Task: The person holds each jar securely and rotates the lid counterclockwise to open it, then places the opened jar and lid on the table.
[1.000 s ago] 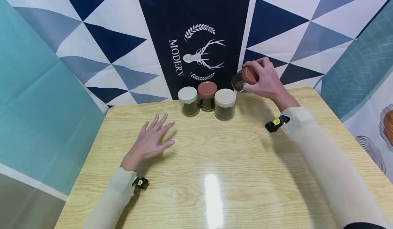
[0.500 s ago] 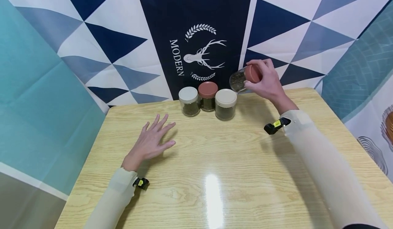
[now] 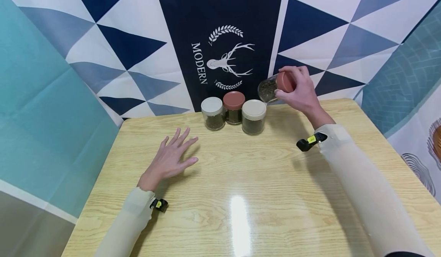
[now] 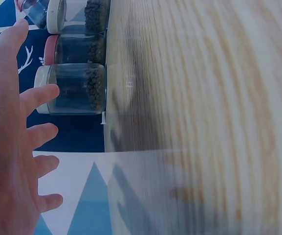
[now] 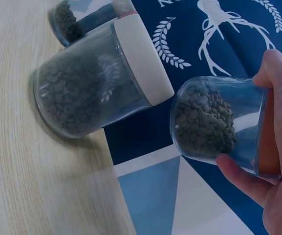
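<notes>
My right hand (image 3: 300, 89) grips a clear jar by its red lid (image 3: 285, 82), holding it tilted above the table beside the cream-lidded jar. Small dark pellets lie inside the held jar (image 5: 204, 120), as the right wrist view shows. Three jars stand upright in a close group at the table's back edge: a white-lidded jar (image 3: 213, 113), a red-lidded jar (image 3: 234, 107) and a cream-lidded jar (image 3: 253, 117). My left hand (image 3: 169, 158) hovers over the table with fingers spread and holds nothing. In the left wrist view the white-lidded jar (image 4: 75, 88) appears beyond its fingers.
A light wooden table (image 3: 220, 165) spans the view below the jars. Behind its back edge hangs a patterned cloth (image 3: 220, 27) with triangles and a deer print. Teal panels (image 3: 44, 96) flank the left side. A black strap-on camera (image 3: 311, 142) sits on the right wrist.
The right hand and its jar have shifted slightly right and down, and the jar has tipped further onto its side. The left hand and standing jars have stayed put.
</notes>
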Demonstrator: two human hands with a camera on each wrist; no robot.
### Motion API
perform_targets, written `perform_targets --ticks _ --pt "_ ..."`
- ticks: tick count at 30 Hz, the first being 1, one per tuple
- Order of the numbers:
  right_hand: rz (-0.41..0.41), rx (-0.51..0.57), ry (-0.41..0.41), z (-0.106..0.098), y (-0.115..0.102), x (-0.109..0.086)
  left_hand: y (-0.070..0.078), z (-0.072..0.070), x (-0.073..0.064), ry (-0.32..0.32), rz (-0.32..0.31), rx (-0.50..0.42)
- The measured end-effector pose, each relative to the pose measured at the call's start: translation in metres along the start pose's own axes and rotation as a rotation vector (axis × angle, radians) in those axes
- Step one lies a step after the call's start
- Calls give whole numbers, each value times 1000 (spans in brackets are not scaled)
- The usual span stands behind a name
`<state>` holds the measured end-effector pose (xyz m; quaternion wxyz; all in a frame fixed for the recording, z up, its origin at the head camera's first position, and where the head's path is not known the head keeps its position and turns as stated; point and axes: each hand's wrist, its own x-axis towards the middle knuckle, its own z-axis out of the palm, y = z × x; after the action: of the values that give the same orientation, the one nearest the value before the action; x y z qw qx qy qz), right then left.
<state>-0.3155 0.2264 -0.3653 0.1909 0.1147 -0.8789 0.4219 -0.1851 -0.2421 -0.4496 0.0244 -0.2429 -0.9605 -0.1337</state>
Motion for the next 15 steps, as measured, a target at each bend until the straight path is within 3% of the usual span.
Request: perform_targets --ticks 15 --pt "8 64 54 3 0 -5 -2 4 0 -3 -9 -6"
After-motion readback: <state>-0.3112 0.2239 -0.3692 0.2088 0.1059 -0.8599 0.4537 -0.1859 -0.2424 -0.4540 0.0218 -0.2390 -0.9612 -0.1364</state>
